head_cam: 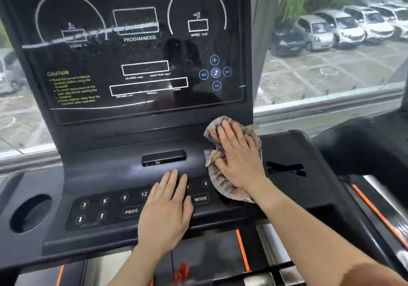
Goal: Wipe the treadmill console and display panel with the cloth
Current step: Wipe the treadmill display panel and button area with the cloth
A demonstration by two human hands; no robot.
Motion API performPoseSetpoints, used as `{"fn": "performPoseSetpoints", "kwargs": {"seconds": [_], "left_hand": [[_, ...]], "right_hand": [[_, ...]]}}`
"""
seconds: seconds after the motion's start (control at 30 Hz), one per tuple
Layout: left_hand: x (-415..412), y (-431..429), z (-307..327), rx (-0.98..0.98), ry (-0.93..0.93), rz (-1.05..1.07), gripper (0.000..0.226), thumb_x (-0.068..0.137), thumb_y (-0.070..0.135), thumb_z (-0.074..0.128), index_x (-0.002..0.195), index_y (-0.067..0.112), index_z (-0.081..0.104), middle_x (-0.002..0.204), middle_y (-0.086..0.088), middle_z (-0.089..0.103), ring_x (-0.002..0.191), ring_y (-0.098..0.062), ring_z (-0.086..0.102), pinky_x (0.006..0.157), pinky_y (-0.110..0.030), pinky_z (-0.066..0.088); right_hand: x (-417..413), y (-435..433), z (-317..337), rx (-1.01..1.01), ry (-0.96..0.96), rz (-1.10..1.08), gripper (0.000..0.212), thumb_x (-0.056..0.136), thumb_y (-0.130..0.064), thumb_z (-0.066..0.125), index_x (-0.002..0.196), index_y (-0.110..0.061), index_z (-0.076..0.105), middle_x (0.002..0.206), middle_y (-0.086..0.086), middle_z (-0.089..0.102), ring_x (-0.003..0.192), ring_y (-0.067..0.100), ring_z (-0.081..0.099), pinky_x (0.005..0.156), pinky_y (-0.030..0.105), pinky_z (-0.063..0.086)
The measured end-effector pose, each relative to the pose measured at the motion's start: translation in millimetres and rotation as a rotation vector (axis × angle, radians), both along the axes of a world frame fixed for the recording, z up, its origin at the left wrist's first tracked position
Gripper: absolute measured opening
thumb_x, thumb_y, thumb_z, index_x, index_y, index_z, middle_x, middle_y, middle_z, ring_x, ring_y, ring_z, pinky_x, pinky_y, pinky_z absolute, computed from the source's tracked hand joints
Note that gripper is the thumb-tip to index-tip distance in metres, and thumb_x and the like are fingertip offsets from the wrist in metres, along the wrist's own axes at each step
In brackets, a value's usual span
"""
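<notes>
Red cord [182, 269] hung nearest, below the left wrist.

Left hand [166, 206] lay flat on the console [110, 170], palm down. Its fingers [174, 179] were straight, close together and held nothing. They covered part of the button rows, with MODE [200, 198] just right of them and PROG [131, 211] to their left. It looked like a bracing hand.

Right hand [239, 159] pressed the cloth [223, 184] onto the console's right side. Fingers [229, 131] were spread and nearly straight on top of it, pressing rather than gripping. A fold bunched up beside the thumb, and I couldn't tell if it was pinched. The cloth showed all round the hand and reached past the fingertips to the foot of the display [141, 51].

Port block [163, 156] sat left of the right fingers and just beyond the left fingertips. Cupholder [29, 214] was well off to the left.

Step in hand, as I judged it, was wiping the console, right side. The button area under the left hand looked not yet reached.

Beyond both hands the display stood upright. A pale streak [123, 28] ran across its upper half, with specks around it, so the panel looked unwiped.

Next move likely calls for lifting the left hand clear and sweeping the cloth left over the buttons. After that, flat overlapping passes up the glass with light pressure on the keys.
</notes>
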State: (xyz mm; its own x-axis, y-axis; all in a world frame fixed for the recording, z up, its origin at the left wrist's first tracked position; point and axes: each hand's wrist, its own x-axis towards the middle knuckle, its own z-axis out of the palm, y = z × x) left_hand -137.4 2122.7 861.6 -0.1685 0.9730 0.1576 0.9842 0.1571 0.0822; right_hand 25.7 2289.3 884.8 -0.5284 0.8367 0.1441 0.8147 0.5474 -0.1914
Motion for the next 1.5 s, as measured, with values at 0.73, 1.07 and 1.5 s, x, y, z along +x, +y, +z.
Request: {"fn": "performPoseSetpoints", "kwargs": {"seconds": [0.73,1.07,1.5], "left_hand": [[0.7,0.6,-1.1,0.001,-0.002,0.026,0.056,0.094,0.04,0.031,0.14,0.015,0.049,0.149,-0.009,0.043,0.14,-0.023,0.035,0.113,-0.039,0.024],[1.9,1.1,-2.7,0.003,-0.005,0.039,0.056,0.094,0.04,0.031,0.14,0.015,0.05,0.148,-0.008,0.043,0.14,-0.023,0.036,0.112,-0.038,0.024],[6.4,-0.5,1.8,0.047,-0.019,0.043,0.054,0.094,0.038,0.034,0.14,0.014,0.049,0.148,-0.01,0.043,0.139,-0.024,0.037,0.113,-0.04,0.029]], "right_hand": [[55.4,-24.8,-13.3,-0.096,0.002,-0.102,0.069,0.092,-0.051,0.028,0.154,-0.023,0.021,0.162,0.001,0.016,0.147,0.021,0.019,0.115,0.047,0.027],[7.7,39.0,11.8,-0.324,0.553,-0.468,0.075,0.088,-0.038,0.066,0.147,-0.008,0.03,0.137,0.012,0.051,0.125,0.029,0.049,0.095,0.034,0.038],[-20.2,-52.0,-7.5,-0.03,-0.011,0.181,0.063,0.099,-0.032,0.033,0.156,-0.024,0.008,0.163,-0.005,-0.003,0.15,0.015,-0.006,0.121,0.043,0.007]]}}
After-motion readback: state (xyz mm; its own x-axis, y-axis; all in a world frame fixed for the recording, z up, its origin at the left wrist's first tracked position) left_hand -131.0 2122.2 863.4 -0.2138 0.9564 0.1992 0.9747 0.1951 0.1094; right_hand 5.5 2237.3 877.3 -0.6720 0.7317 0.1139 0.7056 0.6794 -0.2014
